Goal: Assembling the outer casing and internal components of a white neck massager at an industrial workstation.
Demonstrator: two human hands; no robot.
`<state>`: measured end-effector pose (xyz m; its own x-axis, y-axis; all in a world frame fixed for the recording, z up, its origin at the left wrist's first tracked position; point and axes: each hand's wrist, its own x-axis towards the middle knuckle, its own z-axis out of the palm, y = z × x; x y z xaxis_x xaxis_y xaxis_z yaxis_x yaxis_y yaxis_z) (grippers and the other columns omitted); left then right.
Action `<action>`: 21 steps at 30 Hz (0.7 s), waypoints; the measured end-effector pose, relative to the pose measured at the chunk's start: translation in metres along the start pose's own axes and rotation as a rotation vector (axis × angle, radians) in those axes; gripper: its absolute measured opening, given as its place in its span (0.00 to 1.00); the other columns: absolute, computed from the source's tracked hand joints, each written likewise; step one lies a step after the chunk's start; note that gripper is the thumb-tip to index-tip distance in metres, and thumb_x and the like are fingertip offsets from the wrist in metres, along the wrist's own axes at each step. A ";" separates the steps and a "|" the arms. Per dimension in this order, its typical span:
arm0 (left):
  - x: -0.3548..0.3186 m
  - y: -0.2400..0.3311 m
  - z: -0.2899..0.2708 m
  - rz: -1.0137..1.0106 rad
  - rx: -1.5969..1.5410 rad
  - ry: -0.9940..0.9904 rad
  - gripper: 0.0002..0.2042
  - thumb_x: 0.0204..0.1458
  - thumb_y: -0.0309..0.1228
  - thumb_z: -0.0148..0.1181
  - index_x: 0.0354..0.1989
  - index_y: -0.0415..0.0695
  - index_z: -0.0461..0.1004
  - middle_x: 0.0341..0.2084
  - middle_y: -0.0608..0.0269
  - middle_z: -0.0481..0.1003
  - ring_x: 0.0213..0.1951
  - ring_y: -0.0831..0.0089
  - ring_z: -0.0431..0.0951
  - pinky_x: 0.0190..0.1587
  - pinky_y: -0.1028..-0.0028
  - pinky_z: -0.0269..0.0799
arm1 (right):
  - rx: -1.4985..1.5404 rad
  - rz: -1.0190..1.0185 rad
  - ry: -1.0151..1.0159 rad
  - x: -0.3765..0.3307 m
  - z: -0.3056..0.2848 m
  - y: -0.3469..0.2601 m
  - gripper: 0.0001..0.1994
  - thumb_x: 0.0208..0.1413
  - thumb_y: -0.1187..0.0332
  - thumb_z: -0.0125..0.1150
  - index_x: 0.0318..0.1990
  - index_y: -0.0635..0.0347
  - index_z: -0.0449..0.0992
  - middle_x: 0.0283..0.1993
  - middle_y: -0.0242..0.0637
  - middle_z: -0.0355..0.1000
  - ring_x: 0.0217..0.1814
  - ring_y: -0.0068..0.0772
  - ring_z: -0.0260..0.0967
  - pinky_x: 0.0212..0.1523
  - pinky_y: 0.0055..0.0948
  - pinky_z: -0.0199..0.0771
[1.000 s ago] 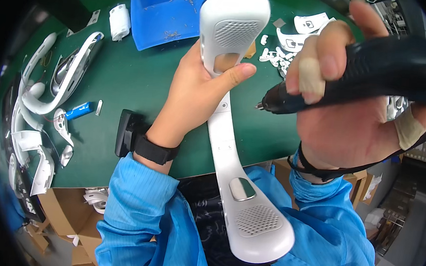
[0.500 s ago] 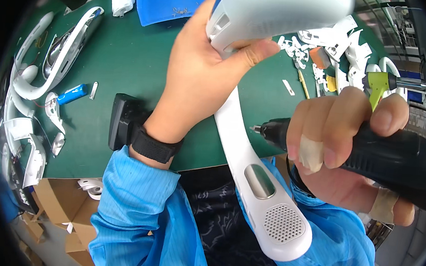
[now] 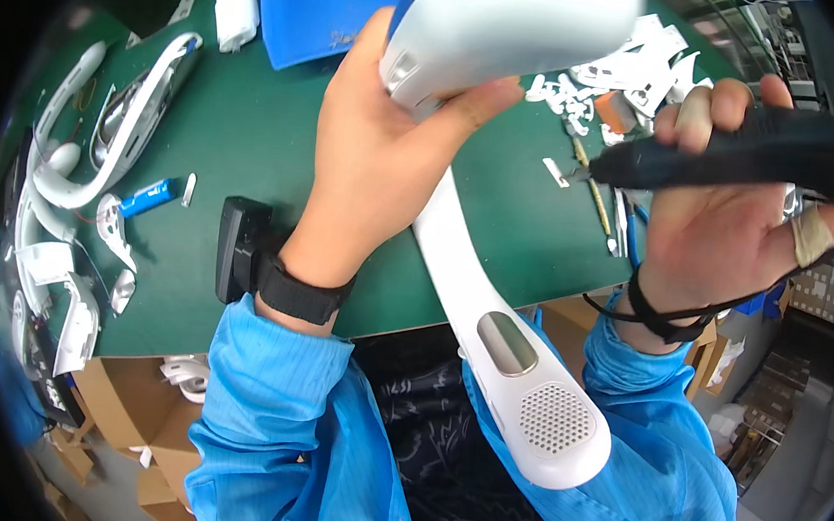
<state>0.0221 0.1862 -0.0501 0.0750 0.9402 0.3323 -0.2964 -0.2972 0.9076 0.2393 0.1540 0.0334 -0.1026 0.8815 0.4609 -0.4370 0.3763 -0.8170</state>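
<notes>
My left hand (image 3: 371, 159) grips a white curved handheld appliance (image 3: 448, 238) by its upper part. The large rounded end rises toward the top of the view. Its other end, with a silver oval inset and a perforated grille, hangs past the table edge over my lap. At the right, my right hand (image 3: 718, 235) is palm-up, holding a black electric screwdriver (image 3: 749, 154) across the fingers. The driver's tip points left, apart from the appliance. Tape wraps two of that hand's fingers, and a dark cord runs by the wrist.
A blue tray (image 3: 293, 30) holding small screws stands at the far side of the green table (image 3: 279, 142). White curved housings (image 3: 144, 121) and a blue battery cell (image 3: 148, 197) lie at left. White plastic parts (image 3: 638, 67) are heaped at far right. Cardboard boxes (image 3: 122, 399) stand below.
My right hand has moved up and turned palm-up with the screwdriver, whose tip has swung up and away from the appliance. The green-and-silver tool no longer shows. The appliance has shifted slightly left.
</notes>
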 end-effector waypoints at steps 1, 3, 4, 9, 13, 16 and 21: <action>-0.001 0.003 0.001 0.020 -0.001 -0.013 0.08 0.54 0.23 0.69 0.39 0.35 0.76 0.30 0.69 0.76 0.31 0.82 0.72 0.34 0.79 0.67 | 0.079 0.030 0.043 0.002 -0.003 -0.007 0.48 0.54 0.26 0.50 0.64 0.63 0.62 0.50 0.42 0.64 0.50 0.39 0.60 0.60 0.44 0.57; -0.004 0.009 0.003 -0.058 -0.039 0.046 0.07 0.54 0.22 0.68 0.38 0.36 0.76 0.30 0.69 0.76 0.32 0.81 0.73 0.35 0.78 0.68 | 0.111 0.037 0.074 0.008 -0.019 -0.020 0.49 0.54 0.25 0.49 0.64 0.64 0.62 0.50 0.42 0.64 0.52 0.40 0.60 0.60 0.47 0.57; -0.006 0.009 0.004 -0.065 -0.020 0.059 0.07 0.54 0.22 0.68 0.38 0.37 0.76 0.30 0.69 0.75 0.33 0.81 0.74 0.37 0.78 0.69 | 0.093 0.058 0.115 0.008 -0.025 -0.027 0.49 0.53 0.25 0.49 0.64 0.64 0.62 0.50 0.42 0.64 0.51 0.40 0.61 0.59 0.47 0.58; -0.010 0.009 0.011 -0.105 0.100 0.044 0.08 0.56 0.25 0.68 0.41 0.40 0.75 0.35 0.70 0.75 0.38 0.80 0.74 0.42 0.77 0.70 | -0.329 -0.020 0.321 0.016 -0.041 -0.053 0.52 0.52 0.20 0.40 0.59 0.68 0.69 0.37 0.40 0.72 0.39 0.38 0.71 0.45 0.41 0.71; -0.023 0.048 -0.003 0.014 0.264 0.200 0.12 0.51 0.21 0.70 0.41 0.40 0.73 0.35 0.64 0.76 0.38 0.75 0.75 0.44 0.74 0.72 | -0.477 -0.039 0.335 0.028 -0.031 -0.057 0.47 0.60 0.25 0.33 0.51 0.68 0.74 0.31 0.36 0.73 0.34 0.33 0.73 0.38 0.31 0.74; -0.033 0.081 0.002 0.098 0.290 0.203 0.17 0.53 0.26 0.70 0.45 0.42 0.67 0.38 0.62 0.74 0.40 0.73 0.73 0.45 0.72 0.71 | -0.488 -0.010 0.353 0.027 -0.048 -0.064 0.45 0.60 0.26 0.38 0.51 0.68 0.74 0.31 0.37 0.72 0.35 0.32 0.73 0.39 0.31 0.73; -0.060 0.128 -0.004 0.319 0.691 0.182 0.19 0.58 0.40 0.66 0.46 0.40 0.67 0.40 0.59 0.73 0.42 0.69 0.73 0.50 0.69 0.68 | -0.148 -0.061 0.340 0.018 -0.061 -0.063 0.35 0.67 0.35 0.39 0.56 0.62 0.71 0.42 0.35 0.75 0.45 0.27 0.73 0.48 0.28 0.71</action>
<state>-0.0237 0.0921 0.0450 -0.0887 0.7865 0.6112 0.3870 -0.5382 0.7487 0.3194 0.1633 0.0714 0.2325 0.8914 0.3890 -0.2969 0.4459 -0.8444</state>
